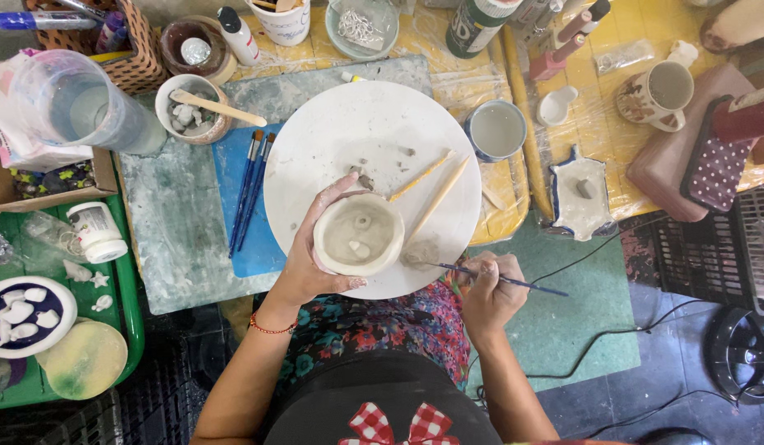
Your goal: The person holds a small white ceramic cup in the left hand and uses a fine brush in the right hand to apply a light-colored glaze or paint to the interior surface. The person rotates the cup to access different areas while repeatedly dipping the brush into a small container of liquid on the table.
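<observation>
Round white board [341, 140], clay cup [359, 235] at its near edge in left hand [304, 264].

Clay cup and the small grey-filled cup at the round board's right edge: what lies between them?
In the head view, two wooden modelling sticks lie slanted on the white round board, between the clay cup held by the left hand and the grey-filled cup.

There is a single view, taken from a camera worn on the person's head and aimed almost straight down over the counter [184, 239], so that the person's lap and both forearms come up from the bottom edge. It sits close enough that the round white board [374, 140] fills the middle, with the far side of the counter along the top edge. The floor [662, 363] shows at lower right.
</observation>
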